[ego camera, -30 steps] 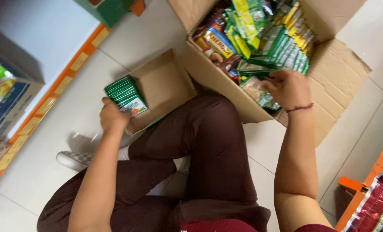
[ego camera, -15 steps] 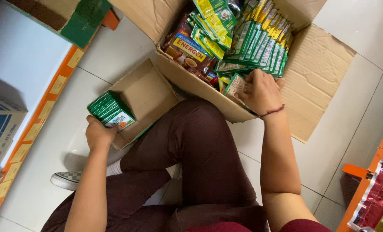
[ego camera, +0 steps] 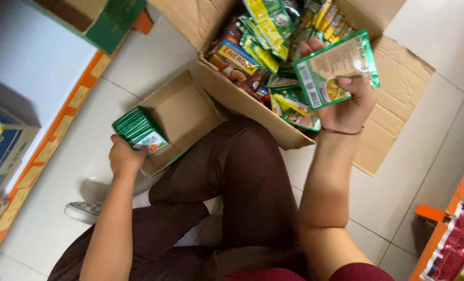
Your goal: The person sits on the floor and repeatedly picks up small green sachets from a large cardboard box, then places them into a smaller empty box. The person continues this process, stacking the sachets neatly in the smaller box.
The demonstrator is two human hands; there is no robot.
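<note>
My left hand (ego camera: 123, 155) grips a stack of green sachets (ego camera: 138, 128), held upright against the edge of a small open cardboard box (ego camera: 182, 112) on the floor. My right hand (ego camera: 350, 99) is raised over a large open cardboard carton (ego camera: 242, 99) and holds one green sachet (ego camera: 336, 65), its printed back facing me. The carton is packed with several green, yellow and red sachets (ego camera: 263, 47). I sit cross-legged in dark maroon trousers (ego camera: 242, 177) between the two boxes.
An orange shelf edge (ego camera: 44, 151) runs along the left with a blue and white box (ego camera: 5, 156) on it. A green and brown carton (ego camera: 102, 18) sits at the top left. Red packets (ego camera: 458, 239) hang at the lower right. White floor tiles surround me.
My right hand has lifted out of the large carton with one green sachet. My left hand still holds the stack at the small box.
</note>
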